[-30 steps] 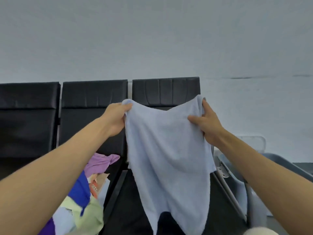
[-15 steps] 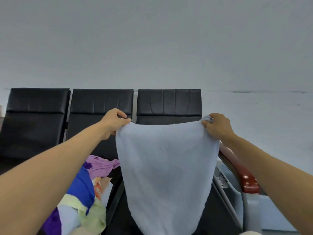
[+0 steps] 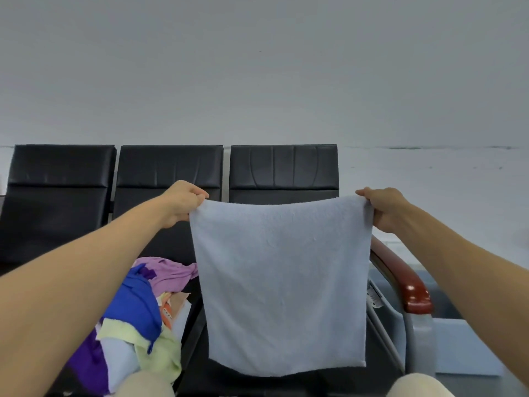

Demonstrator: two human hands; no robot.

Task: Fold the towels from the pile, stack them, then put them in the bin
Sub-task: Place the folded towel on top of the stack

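Head view: towel (image 3: 282, 285) hangs pinched between left hand (image 3: 183, 202) and right hand (image 3: 385, 208).

Row of three black padded seats (image 3: 169, 167) side by side, backs upright against a pale grey wall (image 3: 257, 81). Vertical creases on the rightmost back (image 3: 283, 167). At the row's right end, a glossy reddish-brown armrest (image 3: 412, 290) sloping down toward the camera, capping a grey metal support (image 3: 419, 339). Dark horizontal streak (image 3: 446, 147) on the wall, far right.

The held-up towel (image 3: 282, 282) screens the right seat (image 3: 283, 167), flanked by the pile (image 3: 134, 316) and the armrest (image 3: 412, 290).
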